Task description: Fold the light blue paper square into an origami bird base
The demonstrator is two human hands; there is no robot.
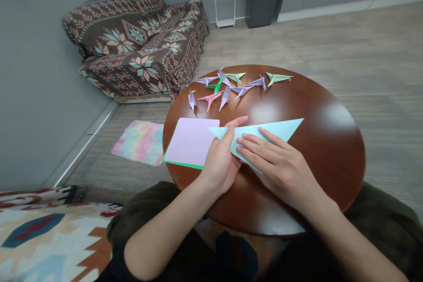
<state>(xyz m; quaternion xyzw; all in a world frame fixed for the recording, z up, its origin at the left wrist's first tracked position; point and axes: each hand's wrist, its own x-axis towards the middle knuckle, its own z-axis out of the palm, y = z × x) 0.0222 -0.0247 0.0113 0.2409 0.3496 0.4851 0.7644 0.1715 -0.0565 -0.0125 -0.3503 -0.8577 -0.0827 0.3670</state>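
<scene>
Pale blue folded paper [264, 130] sits between both hands, above the round table [330, 176]. Left hand [220, 163] pinches its edge; right hand [277, 163] spread flat on top

The person's 2 bare forearms [161, 238] come out of dark clothing, and a black sleeve [114, 271] shows at the lower left of the view. Dark olive-green cloth [145, 216] lies in soft, loose folds on both sides, below the arms. The left hand [220, 163] and right hand [274, 163] are bare, with short, plain fingernails [239, 149].
</scene>
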